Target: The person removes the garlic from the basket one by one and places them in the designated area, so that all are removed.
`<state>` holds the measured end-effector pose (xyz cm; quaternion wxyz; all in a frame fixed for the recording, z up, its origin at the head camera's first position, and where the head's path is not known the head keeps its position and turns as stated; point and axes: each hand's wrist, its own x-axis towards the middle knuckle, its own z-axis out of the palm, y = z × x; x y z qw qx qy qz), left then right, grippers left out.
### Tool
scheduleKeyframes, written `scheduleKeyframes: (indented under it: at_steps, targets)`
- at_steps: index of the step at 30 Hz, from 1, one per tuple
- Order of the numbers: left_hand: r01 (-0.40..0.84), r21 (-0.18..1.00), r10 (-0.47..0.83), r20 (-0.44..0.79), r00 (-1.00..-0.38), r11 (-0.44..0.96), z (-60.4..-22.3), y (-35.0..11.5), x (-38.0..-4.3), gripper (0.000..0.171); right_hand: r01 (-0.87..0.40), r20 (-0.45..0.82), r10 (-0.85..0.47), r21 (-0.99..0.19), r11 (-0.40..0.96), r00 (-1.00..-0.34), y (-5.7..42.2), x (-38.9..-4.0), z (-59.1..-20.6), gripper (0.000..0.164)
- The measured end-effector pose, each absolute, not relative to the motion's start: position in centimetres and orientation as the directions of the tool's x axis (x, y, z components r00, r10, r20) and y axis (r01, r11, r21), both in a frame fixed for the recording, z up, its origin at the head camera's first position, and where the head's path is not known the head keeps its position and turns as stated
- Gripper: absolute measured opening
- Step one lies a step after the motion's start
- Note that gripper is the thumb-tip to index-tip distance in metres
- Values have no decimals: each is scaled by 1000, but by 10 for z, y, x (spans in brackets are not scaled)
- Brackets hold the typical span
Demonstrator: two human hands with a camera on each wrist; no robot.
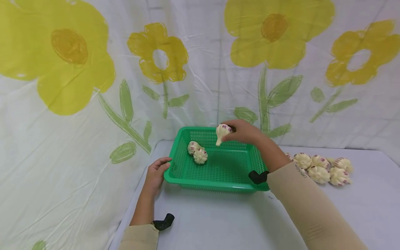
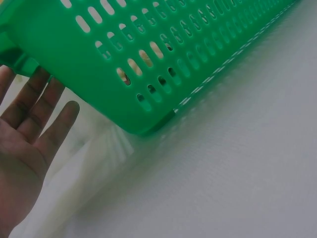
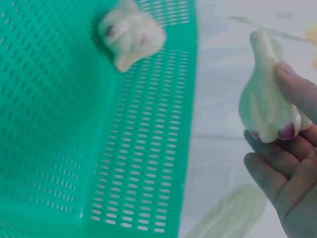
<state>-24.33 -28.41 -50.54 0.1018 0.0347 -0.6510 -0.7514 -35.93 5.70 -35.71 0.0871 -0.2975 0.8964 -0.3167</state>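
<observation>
A green plastic basket (image 1: 215,180) with slotted walls stands on the table. At its left rim is my left hand (image 1: 155,175), thumb and fingertips holding the edge; in the left wrist view the little finger (image 2: 63,119) stands free of it. My right hand (image 1: 243,132) grips a garlic bulb (image 1: 223,132) above the basket's back side, its stem pointing down in the head view. Thumb and fingers close around this purple-tipped bulb in the right wrist view. Two more garlic bulbs (image 1: 200,156) lie together inside the basket at the left.
Several garlic bulbs (image 1: 319,174) are heaped on the white table (image 1: 218,222) to the right, partly hidden by my right forearm. A white curtain (image 1: 200,104) printed with yellow flowers hangs behind the table and along its left side.
</observation>
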Motion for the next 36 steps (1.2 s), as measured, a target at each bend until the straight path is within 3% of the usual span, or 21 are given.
scheduleKeyframes:
  at_steps: [6,12,16,20,27,30,33,36]
  targets:
    - [101,985,-204,71,-976,-143,-506,-284,-243,13,-383,123,-453,-747,543,-883,101,-331,-362,68]
    - [102,982,-197,70,-978,-159,-505,-283,-245,16,-219,126,-210,-830,513,-970,160,-300,-380,71]
    - [105,980,-200,71,-977,-169,-505,-282,-245,17,-125,114,-53,-856,501,-992,194,-280,-388,73]
    - [105,979,-200,69,-977,-175,-506,-282,-245,18,-54,110,100,-894,446,-989,223,-264,-397,70]
    - [112,978,-188,79,-979,-174,-506,-282,-245,19,-23,42,304,-998,66,-952,260,-240,-425,70]
    - [109,978,-190,75,-979,-175,-505,-281,-246,20,19,-16,353,-1000,4,-935,273,-230,-435,71]
    - [111,978,-190,77,-979,-176,-505,-281,-246,20,105,-78,393,-993,47,-916,284,-224,-442,75]
    - [110,977,-183,76,-980,-183,-505,-282,-246,20,257,-147,417,-941,220,-897,293,-219,-447,83]
